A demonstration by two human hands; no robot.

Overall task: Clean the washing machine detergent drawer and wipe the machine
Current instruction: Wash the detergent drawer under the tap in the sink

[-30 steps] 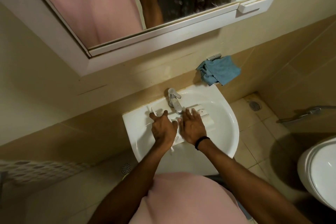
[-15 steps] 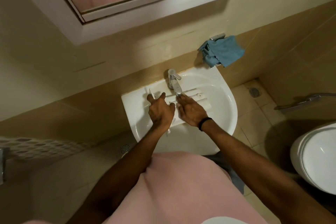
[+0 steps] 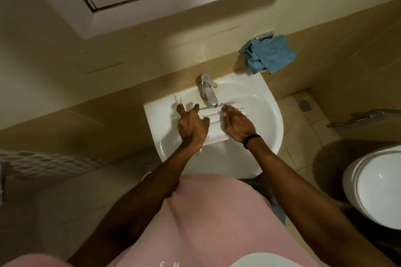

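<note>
Sink: I saw the white basin (image 3: 269,119) fixed to the tiled wall, with a person in a pink shirt (image 3: 208,219) at its front.
Toilet: white (image 3: 377,191), at the right edge, well apart from the sink.
Detergent drawer: the white drawer (image 3: 213,122) lay inside the basin under the spout, and both hands covered its ends.
Cloth: a blue cloth (image 3: 270,54) hung from a chrome holder (image 3: 263,35) above the basin's back right corner.
Left hand: it (image 3: 192,128) rested on the drawer's left end, fingers spread and fairly straight.
Right hand: it (image 3: 238,124) lay flat on the drawer's right part, fingers straight, apart from the left hand.
Tap: chrome (image 3: 208,93), on the back rim; I could not tell whether water ran.
Wristband: black (image 3: 250,140), on the right wrist.
</note>
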